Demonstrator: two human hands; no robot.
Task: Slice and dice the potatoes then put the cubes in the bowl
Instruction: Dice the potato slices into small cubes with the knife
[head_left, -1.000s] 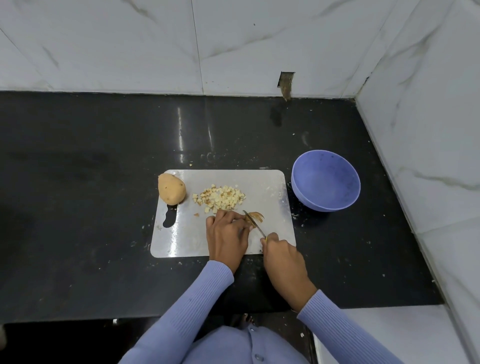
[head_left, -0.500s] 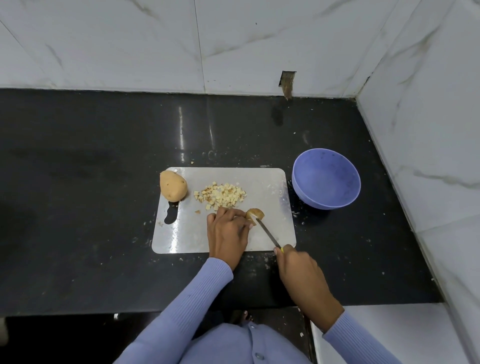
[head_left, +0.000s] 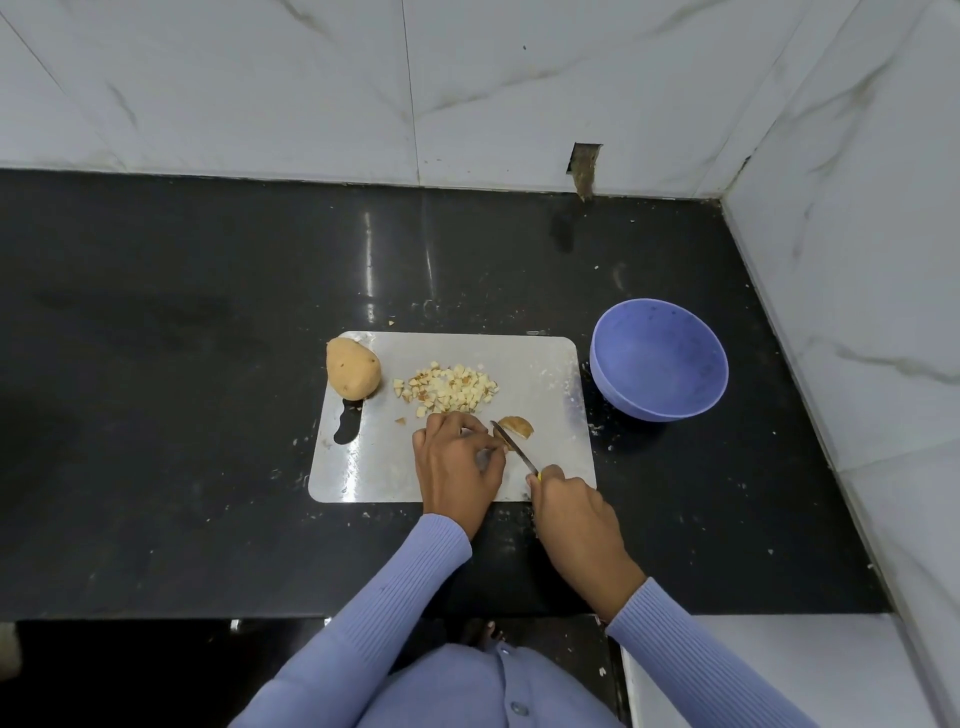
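A: Potato piece (head_left: 517, 427) on cutting board (head_left: 540, 374) is pinned by left hand (head_left: 457, 462); knife (head_left: 514, 448) is gripped by right hand (head_left: 571, 506).

B: Risk: fingertips are v. close to blade, a slip is possible. Bowl (head_left: 658, 359) not yet filled.

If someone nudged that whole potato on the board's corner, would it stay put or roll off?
The whole potato is rounded and egg-shaped, so it would probably rock or roll unevenly. It sits at the board's far left corner, partly overhanging, so a push could send it onto the counter. It looks solid, likely firm.
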